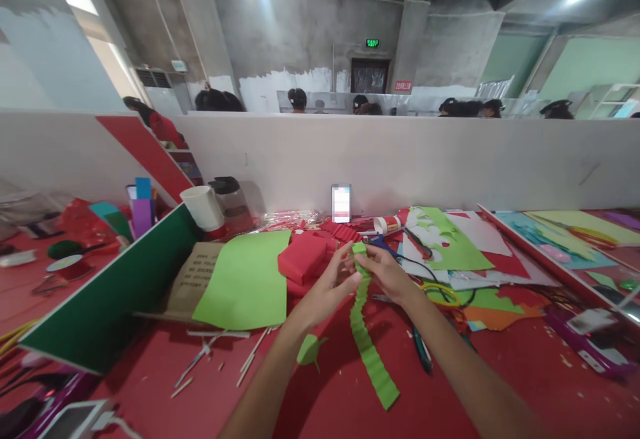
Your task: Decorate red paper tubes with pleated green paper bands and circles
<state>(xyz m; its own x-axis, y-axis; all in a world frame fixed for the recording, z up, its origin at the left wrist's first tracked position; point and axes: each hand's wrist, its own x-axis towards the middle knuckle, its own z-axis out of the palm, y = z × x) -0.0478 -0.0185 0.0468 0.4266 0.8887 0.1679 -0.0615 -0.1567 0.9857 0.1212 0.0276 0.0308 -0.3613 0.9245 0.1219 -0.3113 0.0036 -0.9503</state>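
Between my hands is a long, pleated strip of green paper, its upper end pinched in the fingers and its lower end trailing down toward the table's front. My left hand has its fingers closed on the strip's top from the left. From the right, my right hand grips the same end. Just left of my left hand sits a folded red paper piece, with a light green sheet beyond it. A small green leaf-shaped cutout lies near my left forearm.
Scissors or pliers with dark handles lie by my right forearm. Cut paper sheets, a yellow tape roll and cables crowd the right. A green divider, white cup and sticks are leftward. A phone stands behind.
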